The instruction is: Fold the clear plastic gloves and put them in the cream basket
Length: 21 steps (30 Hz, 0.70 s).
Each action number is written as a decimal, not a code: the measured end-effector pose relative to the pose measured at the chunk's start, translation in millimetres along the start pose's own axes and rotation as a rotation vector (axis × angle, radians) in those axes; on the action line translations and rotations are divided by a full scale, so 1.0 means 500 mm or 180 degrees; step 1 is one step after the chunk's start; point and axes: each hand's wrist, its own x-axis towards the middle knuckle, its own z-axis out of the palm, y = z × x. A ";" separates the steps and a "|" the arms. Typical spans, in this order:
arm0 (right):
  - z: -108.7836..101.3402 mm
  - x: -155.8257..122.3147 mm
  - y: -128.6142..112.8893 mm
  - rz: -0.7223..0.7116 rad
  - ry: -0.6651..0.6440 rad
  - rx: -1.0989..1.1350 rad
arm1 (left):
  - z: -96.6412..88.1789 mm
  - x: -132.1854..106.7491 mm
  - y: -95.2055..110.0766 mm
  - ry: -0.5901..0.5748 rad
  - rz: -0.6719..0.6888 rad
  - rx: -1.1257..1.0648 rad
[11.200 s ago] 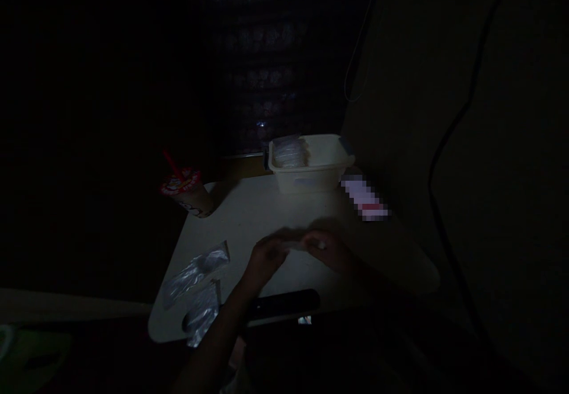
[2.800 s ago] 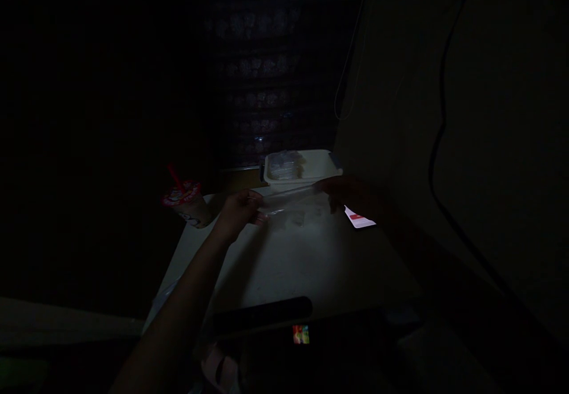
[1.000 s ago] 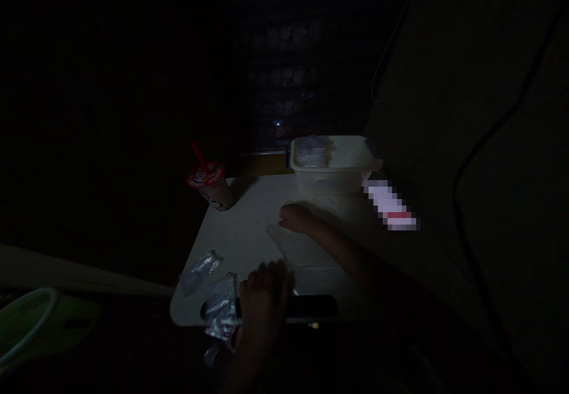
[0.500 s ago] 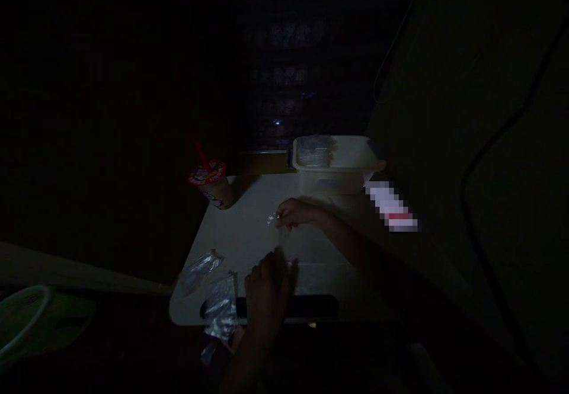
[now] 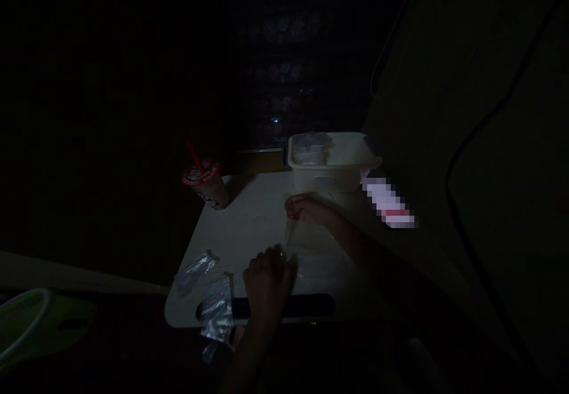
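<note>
Above the white table [image 5: 253, 222], my right hand [image 5: 309, 209] pinches the upper edge of a thin, clear plastic bag [image 5: 304, 235]. The see-through film hangs from those fingers towards my left hand [image 5: 267, 281]. Nearer to me, that hand is curled with its thumb to the right, and a small glint of plastic shows at its fingertips. To its left lie a crumpled clear packet [image 5: 217, 308] over the table's front edge and another clear packet [image 5: 195, 271]. Dim light hides the bag's full outline.
A white plastic tub [image 5: 326, 178] at the back holds clear plastic packets [image 5: 310, 148]. A lidded drink cup [image 5: 213, 192] with a red straw stands at the left rear. A dark slot [image 5: 311, 306] runs along the front edge. Lower left is a green basket [image 5: 57, 329].
My right hand has moved slightly right and farther back, and more of the clear film shows below it. My left hand stays nearly in place. The whole view has shifted slightly.
</note>
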 end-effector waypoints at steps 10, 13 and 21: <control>-0.024 -0.004 0.004 0.0016 0.0418 -0.0725 | 0.008 0.013 0.000 0.0147 0.0163 -0.0043; -0.027 -0.003 0.015 -0.0056 0.0485 -0.1072 | 0.016 0.008 -0.006 0.0216 0.0275 0.0073; -0.038 0.010 0.048 -0.0534 0.0838 -0.2079 | 0.003 -0.009 -0.006 0.0109 0.0615 0.0282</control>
